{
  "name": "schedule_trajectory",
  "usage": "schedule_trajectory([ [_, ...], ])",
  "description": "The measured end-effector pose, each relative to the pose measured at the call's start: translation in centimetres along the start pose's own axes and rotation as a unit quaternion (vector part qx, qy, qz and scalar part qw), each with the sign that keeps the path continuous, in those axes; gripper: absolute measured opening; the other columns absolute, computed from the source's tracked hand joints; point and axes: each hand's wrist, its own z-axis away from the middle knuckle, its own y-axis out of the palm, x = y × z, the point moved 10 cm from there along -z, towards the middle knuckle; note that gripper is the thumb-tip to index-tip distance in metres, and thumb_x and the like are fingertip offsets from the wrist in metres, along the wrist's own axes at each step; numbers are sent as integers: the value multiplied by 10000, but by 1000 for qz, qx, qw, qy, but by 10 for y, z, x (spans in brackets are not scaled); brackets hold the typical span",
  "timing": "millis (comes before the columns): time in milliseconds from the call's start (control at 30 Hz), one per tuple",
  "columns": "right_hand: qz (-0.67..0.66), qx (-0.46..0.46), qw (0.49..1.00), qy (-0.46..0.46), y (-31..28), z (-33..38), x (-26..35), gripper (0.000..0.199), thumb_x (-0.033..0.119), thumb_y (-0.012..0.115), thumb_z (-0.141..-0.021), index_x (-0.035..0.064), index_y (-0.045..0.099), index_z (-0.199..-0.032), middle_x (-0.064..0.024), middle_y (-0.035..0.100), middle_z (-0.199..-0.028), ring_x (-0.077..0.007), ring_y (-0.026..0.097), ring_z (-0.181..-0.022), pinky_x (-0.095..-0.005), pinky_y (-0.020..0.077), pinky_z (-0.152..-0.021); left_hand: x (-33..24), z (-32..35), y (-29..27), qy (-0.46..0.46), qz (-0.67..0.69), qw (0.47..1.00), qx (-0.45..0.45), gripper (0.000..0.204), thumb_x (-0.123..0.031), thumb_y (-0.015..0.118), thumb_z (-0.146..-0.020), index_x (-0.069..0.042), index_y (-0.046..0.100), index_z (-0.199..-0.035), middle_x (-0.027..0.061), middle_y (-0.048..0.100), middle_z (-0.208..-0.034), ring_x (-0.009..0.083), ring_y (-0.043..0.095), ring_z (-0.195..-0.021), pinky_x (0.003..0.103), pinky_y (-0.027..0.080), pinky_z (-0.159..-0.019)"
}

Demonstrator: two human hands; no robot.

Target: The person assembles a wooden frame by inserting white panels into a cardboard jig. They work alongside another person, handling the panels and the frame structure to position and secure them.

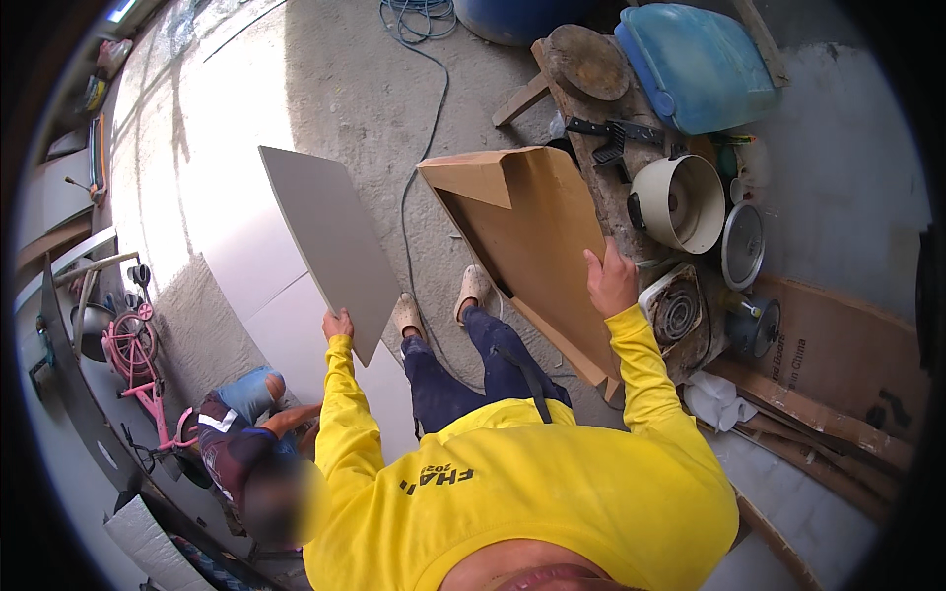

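My left hand (338,323) grips the near edge of a thin, flat grey panel (335,231), its fingers closed round the rim. The panel stands tilted to the left of my legs, and its bottom contact is hard to make out. On the other side, my right hand (613,281) is closed on the right edge of an open brown cardboard box (542,236). The shallow box leans in front of my right leg, its inside facing up toward me. A bent flap folds over at its far end.
Pale flat panels (296,320) lie on the floor at left, beside a crouching person (246,424). A blue cable (443,94) crosses the concrete near my feet. At right, a wooden bench (631,177) carries a pot (678,204), a burner (674,307) and a blue container (700,69).
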Motion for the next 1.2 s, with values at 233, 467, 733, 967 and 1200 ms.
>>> schedule_trajectory([
  [233, 50, -18, 999, -13, 20, -206, 23, 361, 154, 573, -790, 4, 441, -1090, -245, 601, -887, -420, 571, -855, -467, 457, -756, 5, 1, -5, -19, 42, 999, 13, 365, -275, 590, -799, -1, 555, -1038, 221, 618, -937, 379, 586, -900, 417, 456, -813],
  [467, 125, 23, 992, 8, 108, -341, 19, 347, 183, 559, -813, 49, 446, -1113, -220, 572, -1069, -376, 549, -1014, -443, 451, -859, 3, 4, -12, -66, 11, 998, -1, 384, -295, 590, -807, 14, 539, -1030, 230, 608, -942, 390, 576, -911, 421, 451, -827],
  [733, 239, -83, 967, -4, 103, -392, 18, 346, 148, 551, -810, 91, 441, -1133, -132, 521, -1134, -287, 462, -1103, -473, 408, -868, 6, 5, -12, -67, 29, 997, -2, 345, -284, 591, -802, -5, 570, -1005, 230, 614, -906, 379, 580, -903, 423, 453, -806],
  [967, 375, -122, 915, -87, 106, -381, 24, 273, 180, 476, -842, 123, 467, -1109, -83, 449, -1103, -266, 443, -1058, -443, 389, -853, -7, 12, -9, -70, 34, 997, -3, 325, -276, 588, -800, -25, 572, -1006, 211, 624, -869, 389, 585, -863, 436, 460, -780],
  [1200, 194, -130, 928, -291, 107, -300, 126, 441, 228, 617, -728, 120, 497, -1139, -90, 451, -1155, -279, 415, -1091, -413, 364, -877, 9, 10, -6, -87, 62, 994, 13, 316, -266, 566, -807, -41, 562, -1028, 206, 615, -941, 382, 570, -917, 442, 448, -817],
])
